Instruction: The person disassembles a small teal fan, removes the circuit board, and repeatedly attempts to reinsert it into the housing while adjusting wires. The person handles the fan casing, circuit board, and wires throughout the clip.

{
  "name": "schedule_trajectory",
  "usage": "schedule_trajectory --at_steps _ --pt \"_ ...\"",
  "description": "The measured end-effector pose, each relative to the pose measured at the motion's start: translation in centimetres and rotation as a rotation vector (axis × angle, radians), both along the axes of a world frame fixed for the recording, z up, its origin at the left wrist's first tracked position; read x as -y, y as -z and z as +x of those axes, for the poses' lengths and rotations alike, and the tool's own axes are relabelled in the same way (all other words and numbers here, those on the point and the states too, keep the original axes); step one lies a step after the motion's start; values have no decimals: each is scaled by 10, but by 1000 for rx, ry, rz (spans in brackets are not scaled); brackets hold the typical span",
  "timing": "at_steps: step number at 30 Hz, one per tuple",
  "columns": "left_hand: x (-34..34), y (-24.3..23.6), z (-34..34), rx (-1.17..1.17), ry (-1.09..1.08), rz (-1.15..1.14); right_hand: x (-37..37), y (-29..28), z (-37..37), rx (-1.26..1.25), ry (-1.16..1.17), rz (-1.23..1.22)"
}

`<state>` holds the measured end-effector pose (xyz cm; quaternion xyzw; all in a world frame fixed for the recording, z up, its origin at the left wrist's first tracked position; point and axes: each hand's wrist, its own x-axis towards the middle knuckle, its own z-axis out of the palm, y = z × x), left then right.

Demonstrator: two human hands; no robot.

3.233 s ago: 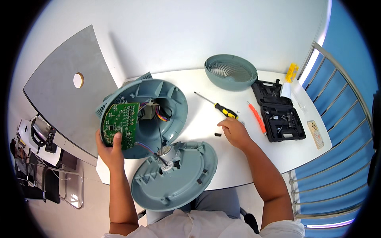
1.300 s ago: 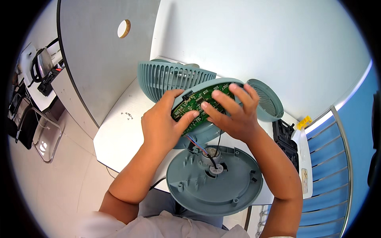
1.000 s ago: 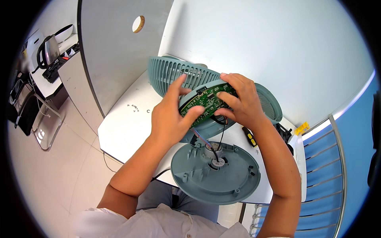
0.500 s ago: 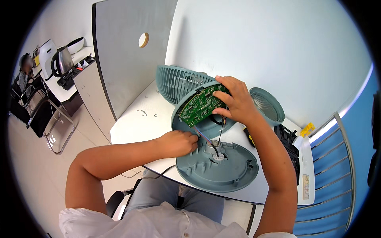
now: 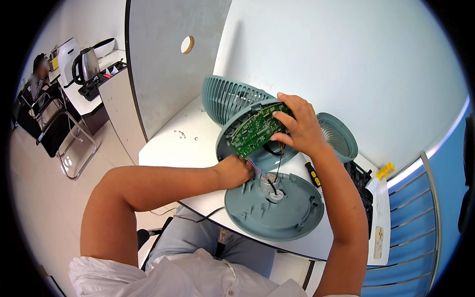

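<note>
My right hand [image 5: 302, 123] grips the top rim of the teal round housing [image 5: 277, 159], with fingertips on the green circuit board [image 5: 253, 133] tilted inside it. My left hand [image 5: 235, 170] is curled at the housing's lower-left edge beside the blue and red wires [image 5: 257, 167]; what its fingers hold is hidden. Below the housing lies the round teal base plate [image 5: 272, 222], bearing a metal cylindrical part [image 5: 268, 183] with wires running up to the housing.
Behind are a slotted grille [image 5: 227, 96] and a round lid [image 5: 339, 138]. Right: a screwdriver [image 5: 312, 175], black toolbox [image 5: 361, 175] and remote [image 5: 378, 242]. Small screws [image 5: 180, 134] lie left by a grey partition [image 5: 168, 74]. A person [image 5: 39, 79] sits beyond, near a kettle [image 5: 89, 64].
My left hand has left the board's front, moved down to the housing's lower edge and curled in, rising slightly since half a second ago. My right hand stays on board and rim.
</note>
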<state>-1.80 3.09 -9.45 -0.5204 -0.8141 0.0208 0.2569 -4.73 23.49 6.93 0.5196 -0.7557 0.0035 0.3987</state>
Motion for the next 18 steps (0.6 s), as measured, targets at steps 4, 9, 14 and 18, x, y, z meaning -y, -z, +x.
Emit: schedule_trajectory --at_steps 4,9,14,18 --pt "11 -14 14 -33 -33 35 -2 -1 1 13 10 10" --pt "14 -15 16 -66 -67 66 -1 -2 0 13 -4 11" --pt "9 -11 12 -93 -68 79 0 -2 0 1 -3 21" --pt "2 -6 6 -42 -77 97 -2 -1 -1 3 -15 15"
